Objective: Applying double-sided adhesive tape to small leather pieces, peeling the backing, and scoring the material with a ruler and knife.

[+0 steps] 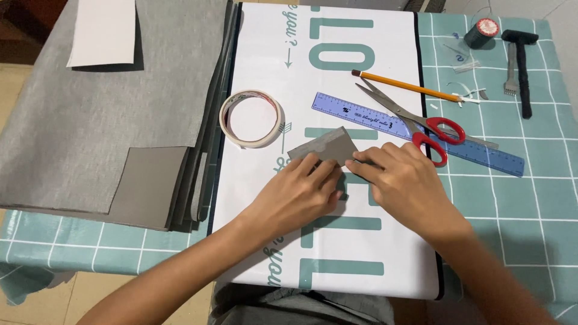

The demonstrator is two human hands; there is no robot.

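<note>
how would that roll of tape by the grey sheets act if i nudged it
The roll of tape lies flat on the white mat, so it would likely slide, not roll. It is a thin open ring, so probably light. Stood on edge, it could roll away.

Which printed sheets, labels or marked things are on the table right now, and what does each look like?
White printed sheet: under both hands, table centre, rectangular, large teal lettering, dark side edges.
Blue ruler: beyond the hands, long translucent strip with printed scale.
Thread spool: far right corner, dark, round red-and-white top label.
Tape roll: left of the grey piece, cream ring with faint print on the inner core.
</note>
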